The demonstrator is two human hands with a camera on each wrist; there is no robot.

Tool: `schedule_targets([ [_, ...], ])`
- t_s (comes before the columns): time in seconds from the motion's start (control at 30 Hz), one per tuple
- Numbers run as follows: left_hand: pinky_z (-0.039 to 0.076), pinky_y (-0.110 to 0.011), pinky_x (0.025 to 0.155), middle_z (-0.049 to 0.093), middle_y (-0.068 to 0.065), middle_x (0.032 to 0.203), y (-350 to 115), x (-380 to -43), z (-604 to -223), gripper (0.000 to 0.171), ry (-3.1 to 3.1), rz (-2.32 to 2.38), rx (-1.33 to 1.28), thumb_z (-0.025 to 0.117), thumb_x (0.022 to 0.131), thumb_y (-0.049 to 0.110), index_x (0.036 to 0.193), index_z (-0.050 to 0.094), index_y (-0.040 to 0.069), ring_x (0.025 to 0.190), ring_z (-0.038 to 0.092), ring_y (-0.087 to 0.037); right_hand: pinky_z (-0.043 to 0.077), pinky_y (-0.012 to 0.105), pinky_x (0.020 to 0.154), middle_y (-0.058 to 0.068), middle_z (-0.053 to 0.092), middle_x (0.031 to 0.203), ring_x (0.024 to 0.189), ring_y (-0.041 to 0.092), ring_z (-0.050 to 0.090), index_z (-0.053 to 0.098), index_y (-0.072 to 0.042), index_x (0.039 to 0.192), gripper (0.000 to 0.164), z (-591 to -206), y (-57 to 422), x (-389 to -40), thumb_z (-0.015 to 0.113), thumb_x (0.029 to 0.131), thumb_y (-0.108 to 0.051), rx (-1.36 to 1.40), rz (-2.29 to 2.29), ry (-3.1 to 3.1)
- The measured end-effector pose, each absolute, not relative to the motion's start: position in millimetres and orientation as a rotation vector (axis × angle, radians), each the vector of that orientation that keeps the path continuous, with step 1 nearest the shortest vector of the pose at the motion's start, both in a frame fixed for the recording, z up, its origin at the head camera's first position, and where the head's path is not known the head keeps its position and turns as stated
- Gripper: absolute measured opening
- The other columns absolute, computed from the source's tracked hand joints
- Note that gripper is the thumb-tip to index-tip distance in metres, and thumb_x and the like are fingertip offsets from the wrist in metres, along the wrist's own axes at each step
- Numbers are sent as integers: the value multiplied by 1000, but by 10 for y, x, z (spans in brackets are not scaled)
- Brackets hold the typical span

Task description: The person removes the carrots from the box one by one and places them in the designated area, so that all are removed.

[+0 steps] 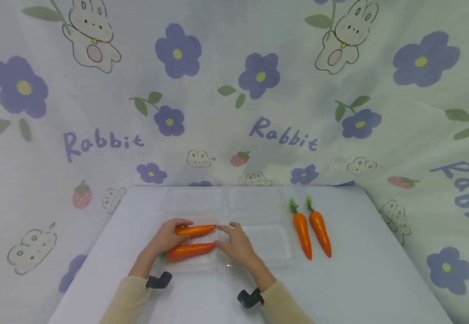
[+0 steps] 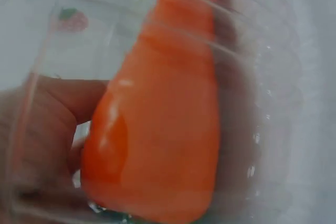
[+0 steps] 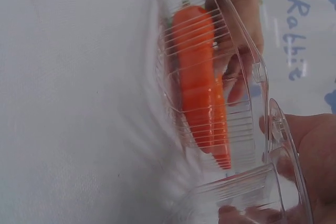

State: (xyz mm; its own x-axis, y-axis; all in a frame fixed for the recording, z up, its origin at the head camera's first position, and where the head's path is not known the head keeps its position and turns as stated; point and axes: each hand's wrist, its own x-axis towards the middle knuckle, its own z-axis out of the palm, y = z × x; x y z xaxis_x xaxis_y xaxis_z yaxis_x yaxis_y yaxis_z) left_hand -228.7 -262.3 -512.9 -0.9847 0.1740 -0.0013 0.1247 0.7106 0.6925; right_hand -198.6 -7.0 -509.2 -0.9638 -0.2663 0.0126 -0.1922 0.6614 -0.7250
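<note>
Two orange toy carrots lie side by side in the left clear plastic container point(image 1: 208, 261), tips pointing right. My left hand point(image 1: 170, 236) holds the thick end of the far carrot point(image 1: 198, 231) between thumb and fingers. The near carrot point(image 1: 191, 251) lies just in front of that hand, some green showing at its thick end. My right hand point(image 1: 238, 243) is at the carrot tips, index finger at the far one and thumb at the near one; I cannot tell how firmly they touch. In the left wrist view an orange carrot point(image 2: 163, 124) shows through the clear wall.
Beside it stands a second clear container point(image 1: 272, 243), and clear lid-like sections point(image 1: 254, 200) lie behind both. To the right, two more carrots with green tops, a left one point(image 1: 302, 236) and a right one point(image 1: 320, 231), lie on the white table point(image 1: 364, 279). A rabbit-patterned curtain point(image 1: 210, 135) hangs behind.
</note>
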Motion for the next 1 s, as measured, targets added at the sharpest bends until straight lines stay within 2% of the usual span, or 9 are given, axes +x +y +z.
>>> schedule_targets([
  [0.4, 46, -49, 93, 62, -7, 116, -2674, -2306, -5173, 38, 2776, 1044, 238, 79, 80, 10, 116, 68, 14, 96, 56, -22, 52, 50, 88, 19, 42, 142, 112, 35, 58, 61, -19, 132, 47, -5057, -83, -1969, 72, 88, -35, -367, -1218, 2766],
  [0.7, 48, -47, 92, 62, -4, 112, -2643, -2307, -5035, 37, 2774, 979, 228, 79, 80, 10, 115, 68, 17, 95, 56, -22, 52, 49, 88, 19, 43, 142, 112, 34, 58, 61, -19, 133, 48, -5060, -79, -1996, 72, 88, -33, -362, -1213, 2755],
  [1.0, 51, -45, 90, 63, -3, 109, -2644, -2291, -4873, 36, 2839, 930, 239, 77, 82, 11, 117, 67, 16, 91, 57, -20, 51, 50, 90, 19, 43, 142, 116, 35, 56, 61, -21, 133, 49, -5075, -91, -2000, 72, 88, -36, -330, -1215, 2731],
])
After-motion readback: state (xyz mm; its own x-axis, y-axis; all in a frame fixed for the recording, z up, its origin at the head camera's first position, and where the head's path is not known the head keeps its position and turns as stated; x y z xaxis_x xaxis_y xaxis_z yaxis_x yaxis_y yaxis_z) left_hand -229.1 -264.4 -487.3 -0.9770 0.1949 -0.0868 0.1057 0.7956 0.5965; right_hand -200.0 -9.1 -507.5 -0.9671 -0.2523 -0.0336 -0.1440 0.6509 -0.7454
